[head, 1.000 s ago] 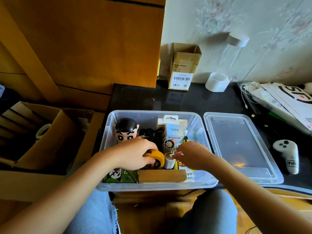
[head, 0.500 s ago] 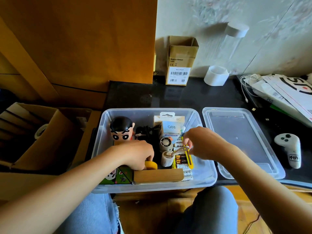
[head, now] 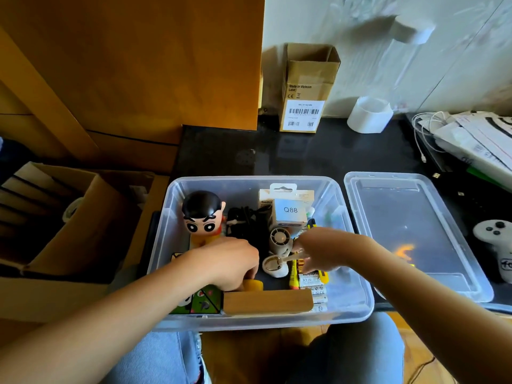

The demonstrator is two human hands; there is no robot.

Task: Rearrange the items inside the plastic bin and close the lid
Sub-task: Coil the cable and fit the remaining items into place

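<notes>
Sitting at the near edge of the dark worktop [head: 346,153], the clear bin [head: 357,300] is open, its lid [head: 410,217] lying flat just to its right; both hands are inside the bin. The left hand [head: 230,267] is curled over a yellow tape [head: 253,285], fingers wrapped on it, just behind a wooden block [head: 267,302] that lies along the near wall; a green box [head: 203,302] sits beside the block at the near left corner. The right hand [head: 321,252] hovers over the middle, fingers bent down toward a small white roll [head: 274,267]; whether they pinch anything I cannot tell, the hand being blurred. Batteries [head: 313,284] in a yellow pack lie under that hand; a small fan [head: 279,239] stands behind the roll; a black-haired figure [head: 203,214] stands upright at the far left, black cables [head: 243,220] beside it, and a box marked Q88 [head: 291,212] against the far wall. Beyond the bin, a tall carton [head: 304,101] stands at the wall with a white cup [head: 370,115] near it; a white controller [head: 496,239] lies right of the lid; papers [head: 476,142] are stacked at the far right.
</notes>
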